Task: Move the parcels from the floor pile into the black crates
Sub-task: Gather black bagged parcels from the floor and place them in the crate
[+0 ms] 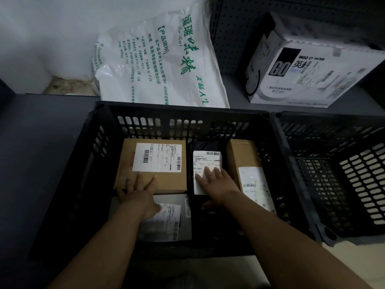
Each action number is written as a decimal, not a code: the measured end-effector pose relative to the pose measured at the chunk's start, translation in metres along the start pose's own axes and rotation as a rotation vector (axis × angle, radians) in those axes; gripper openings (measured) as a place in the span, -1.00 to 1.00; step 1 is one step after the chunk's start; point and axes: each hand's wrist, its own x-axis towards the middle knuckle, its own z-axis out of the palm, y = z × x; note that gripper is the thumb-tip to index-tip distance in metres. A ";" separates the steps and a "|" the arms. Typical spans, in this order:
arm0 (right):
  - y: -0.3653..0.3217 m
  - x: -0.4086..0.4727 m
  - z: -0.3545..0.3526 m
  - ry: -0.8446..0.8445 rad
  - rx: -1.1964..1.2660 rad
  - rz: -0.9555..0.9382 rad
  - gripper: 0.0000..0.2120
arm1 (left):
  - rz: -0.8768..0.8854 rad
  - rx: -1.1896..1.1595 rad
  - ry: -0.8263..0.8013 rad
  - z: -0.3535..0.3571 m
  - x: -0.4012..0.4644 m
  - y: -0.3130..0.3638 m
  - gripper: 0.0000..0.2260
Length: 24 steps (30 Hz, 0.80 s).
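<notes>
A black slotted crate [183, 113] in front of me holds several parcels. A brown cardboard box [129, 155] with a white label lies at its back left. My left hand [138, 192] rests flat on that box's near edge, fingers spread. A black parcel [206, 146] with a white label lies in the middle, and my right hand [217, 181] presses flat on its label. A taller brown box [243, 155] stands on edge at the right. A grey parcel [179, 222] with a label lies at the front left, partly under my left forearm.
A second black crate [295, 126] stands to the right, and no parcel shows inside it. Behind the crates, a white sack with green print [158, 59] leans on the wall. A white carton [312, 69] sits on the dark shelf at the back right.
</notes>
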 end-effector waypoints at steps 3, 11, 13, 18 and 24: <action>-0.003 -0.015 -0.002 0.030 0.069 -0.007 -0.07 | 0.011 0.014 0.024 -0.002 -0.005 0.002 -0.19; 0.013 -0.062 -0.043 0.325 0.141 -0.007 -0.27 | 0.290 0.021 0.456 -0.020 -0.019 0.030 -0.32; 0.020 -0.071 -0.054 0.374 0.171 -0.005 -0.34 | 0.365 0.018 0.523 -0.029 -0.027 0.042 -0.31; 0.044 -0.074 -0.067 0.377 0.220 0.027 -0.42 | 0.479 -0.020 0.626 -0.071 -0.043 0.094 -0.36; 0.063 -0.109 -0.091 0.307 0.414 0.021 -0.44 | 0.501 0.005 0.586 -0.104 -0.103 0.144 -0.43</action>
